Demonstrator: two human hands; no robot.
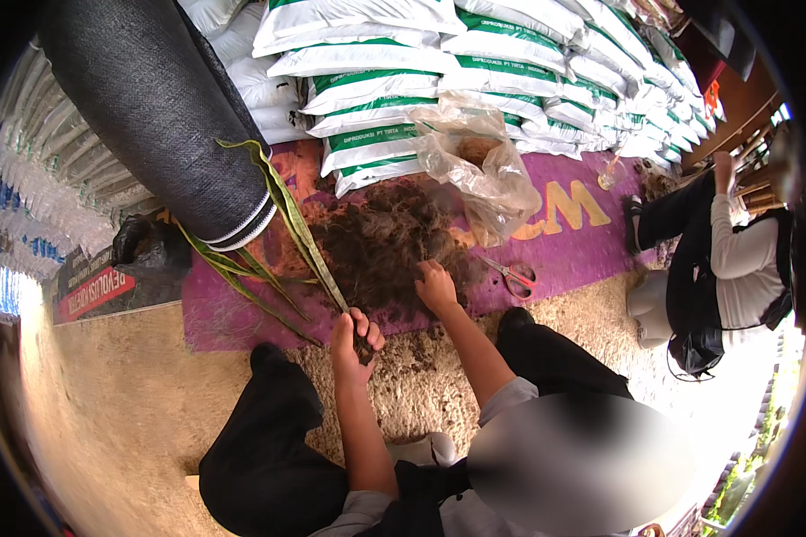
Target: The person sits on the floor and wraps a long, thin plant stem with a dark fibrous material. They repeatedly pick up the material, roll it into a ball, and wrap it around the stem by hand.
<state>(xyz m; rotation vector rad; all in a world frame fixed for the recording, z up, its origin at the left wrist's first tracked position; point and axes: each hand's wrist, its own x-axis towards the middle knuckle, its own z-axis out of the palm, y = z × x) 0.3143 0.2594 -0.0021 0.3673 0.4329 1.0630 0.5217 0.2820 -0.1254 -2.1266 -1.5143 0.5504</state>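
My left hand (357, 339) is closed around the base of a long snake plant leaf (297, 231) with yellow edges, and a dark clump shows in the grip. The leaf slants up to the left, past a roll of black netting. My right hand (435, 285) touches the near right side of a heap of dark brown fibre (393, 248); whether its fingers hold any fibre cannot be told. Red-handled scissors (518, 279) lie right of that hand on a purple banner (564, 248). More yellow-edged leaves (242, 268) lie on the banner at the left.
White and green sacks (376, 137) are stacked behind the heap. An open clear plastic bag (487, 174) with brown material stands before them. The black netting roll (161, 121) leans in from the upper left, near a black plastic bag (149, 245). Another person (732, 262) sits at the right.
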